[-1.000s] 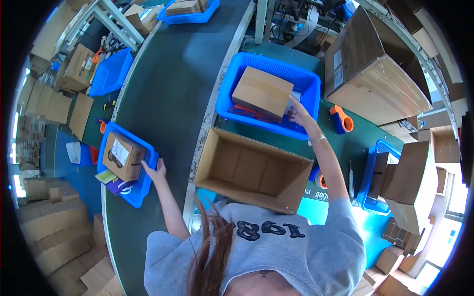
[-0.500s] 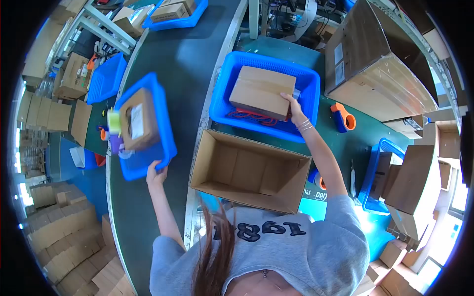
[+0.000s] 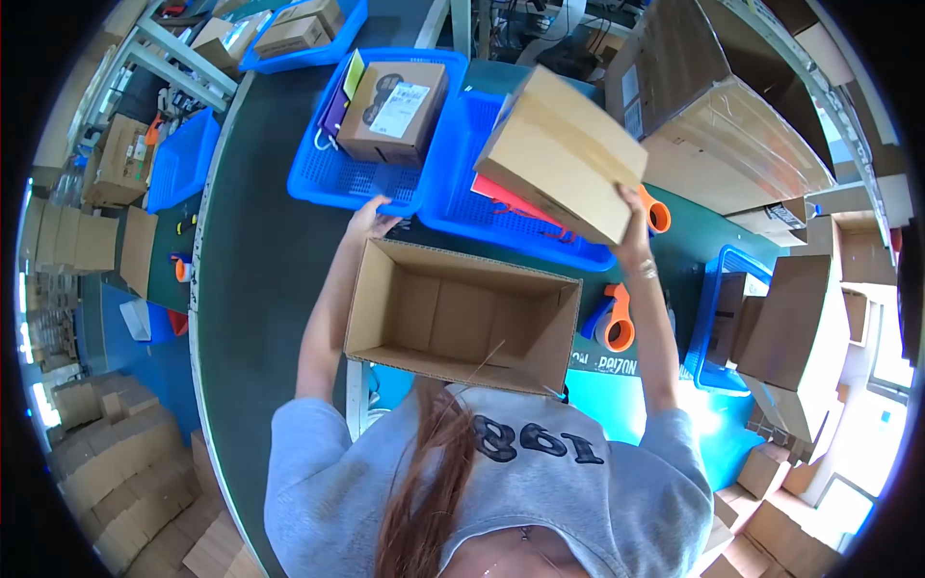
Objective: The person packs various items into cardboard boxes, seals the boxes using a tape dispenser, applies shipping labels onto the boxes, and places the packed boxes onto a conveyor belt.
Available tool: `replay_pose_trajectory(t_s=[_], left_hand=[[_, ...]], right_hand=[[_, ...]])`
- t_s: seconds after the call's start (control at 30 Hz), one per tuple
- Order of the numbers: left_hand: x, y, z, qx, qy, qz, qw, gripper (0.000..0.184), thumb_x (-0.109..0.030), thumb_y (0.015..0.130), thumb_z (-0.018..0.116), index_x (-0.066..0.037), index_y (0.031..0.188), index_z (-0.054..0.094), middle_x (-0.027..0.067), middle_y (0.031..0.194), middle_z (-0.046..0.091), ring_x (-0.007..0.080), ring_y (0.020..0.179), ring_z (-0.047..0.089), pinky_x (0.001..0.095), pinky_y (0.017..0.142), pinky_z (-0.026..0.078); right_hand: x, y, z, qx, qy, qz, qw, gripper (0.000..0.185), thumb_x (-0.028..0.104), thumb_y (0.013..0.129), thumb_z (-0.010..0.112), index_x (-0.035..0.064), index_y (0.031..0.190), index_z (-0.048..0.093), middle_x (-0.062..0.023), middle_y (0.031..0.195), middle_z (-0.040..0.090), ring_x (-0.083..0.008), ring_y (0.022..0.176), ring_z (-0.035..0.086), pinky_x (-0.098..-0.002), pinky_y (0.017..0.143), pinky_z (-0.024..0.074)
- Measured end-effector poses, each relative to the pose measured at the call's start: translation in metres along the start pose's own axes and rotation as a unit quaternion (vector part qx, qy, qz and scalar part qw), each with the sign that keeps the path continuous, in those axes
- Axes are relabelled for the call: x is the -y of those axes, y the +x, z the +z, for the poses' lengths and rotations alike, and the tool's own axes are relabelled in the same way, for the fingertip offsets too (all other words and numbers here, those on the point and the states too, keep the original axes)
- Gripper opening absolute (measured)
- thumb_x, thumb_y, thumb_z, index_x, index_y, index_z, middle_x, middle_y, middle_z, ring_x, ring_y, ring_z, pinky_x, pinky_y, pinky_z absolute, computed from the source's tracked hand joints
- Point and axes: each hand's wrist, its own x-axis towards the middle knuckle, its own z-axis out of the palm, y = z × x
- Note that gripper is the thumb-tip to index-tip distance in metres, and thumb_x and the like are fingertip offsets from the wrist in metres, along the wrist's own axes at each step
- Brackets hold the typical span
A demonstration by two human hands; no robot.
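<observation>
My right hand [image 3: 633, 229] grips the right end of a closed brown cardboard box [image 3: 568, 144], tilted above a blue plastic basket [image 3: 448, 207]. Beneath the box shows a flat red item [image 3: 511, 200] with red cords; whether it is also held I cannot tell. My left hand [image 3: 369, 220] has its fingers closed at the near rim of a second blue basket [image 3: 308, 178], which sits against the first. In that second basket are a labelled cardboard box [image 3: 409, 101] and a purple and yellow item [image 3: 337, 104]. An open cardboard box [image 3: 462, 313] stands in front of my chest.
Two orange-and-blue tape dispensers [image 3: 617, 329] [image 3: 657, 210] rest on the green table to the right. Beyond them stand a large carton [image 3: 732, 144] and another blue basket [image 3: 708, 352]. The conveyor [image 3: 260, 318] runs along the left, with a loaded basket [image 3: 342, 37] at its far end.
My left hand has brought the second basket from the conveyor's left side rightward, up against the first basket. My right hand has raised and tilted the closed cardboard box.
</observation>
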Motion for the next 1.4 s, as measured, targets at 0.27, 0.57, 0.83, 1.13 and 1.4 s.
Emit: replay_pose_trajectory(t_s=[0.27, 0.57, 0.83, 1.13, 1.4], left_hand=[[0.047, -0.211, 0.006, 0.212, 0.432, 0.415, 0.772, 0.082, -0.050, 0.078, 0.066, -0.005, 0.140, 0.037, 0.0207, 0.149, 0.023, 0.0400, 0.135, 0.028, 0.0494, 0.108, 0.026], [0.119, -0.255, -0.041, -0.042, 0.754, 0.447, 0.480, 0.090, -0.046, 0.076, 0.071, -0.006, 0.144, 0.028, 0.0287, 0.151, 0.004, 0.0481, 0.138, 0.009, 0.0539, 0.107, 0.024], [0.174, -0.227, -0.053, 0.146, 0.837, 0.380, 0.367, 0.096, -0.048, 0.081, 0.066, 0.000, 0.146, 0.015, 0.0348, 0.148, 0.002, 0.0510, 0.137, 0.010, 0.0530, 0.105, 0.028], [0.167, -0.236, -0.032, 0.047, 0.761, 0.462, 0.453, 0.079, -0.022, 0.084, 0.058, 0.005, 0.144, 0.016, 0.0352, 0.146, 0.015, 0.0471, 0.133, 0.028, 0.0444, 0.104, 0.034], [0.159, -0.235, -0.062, 0.014, 0.674, 0.460, 0.578, 0.071, -0.002, 0.078, 0.056, 0.007, 0.141, 0.024, 0.0309, 0.143, 0.030, 0.0408, 0.121, 0.047, 0.0366, 0.095, 0.044]], right_hand=[[0.022, -0.153, 0.027, 0.183, -0.164, -0.046, 0.968, 0.082, 0.027, 0.059, 0.075, 0.0000, 0.128, 0.041, -0.0169, 0.114, 0.053, -0.0267, 0.106, 0.050, -0.0405, 0.090, 0.0413], [-0.031, -0.140, 0.028, 0.312, -0.574, -0.263, 0.710, 0.075, 0.030, 0.067, 0.076, 0.0013, 0.128, 0.043, -0.0184, 0.120, 0.050, -0.0315, 0.100, 0.053, -0.0379, 0.093, 0.0406], [-0.088, -0.145, 0.053, 0.269, -0.608, -0.476, 0.576, 0.061, 0.024, 0.076, 0.069, 0.0053, 0.129, 0.046, -0.0114, 0.112, 0.052, -0.0246, 0.086, 0.055, -0.0377, 0.079, 0.0473], [-0.071, -0.121, 0.053, 0.245, -0.705, -0.532, 0.399, 0.034, 0.010, 0.083, 0.060, 0.0058, 0.116, 0.053, -0.0061, 0.089, 0.050, -0.0165, 0.072, 0.053, -0.0273, 0.055, 0.0471], [-0.068, -0.119, 0.039, 0.364, -0.611, -0.511, 0.482, 0.023, 0.009, 0.083, 0.057, 0.0057, 0.106, 0.055, -0.0052, 0.091, 0.057, -0.0179, 0.075, 0.054, -0.0282, 0.060, 0.0470]])
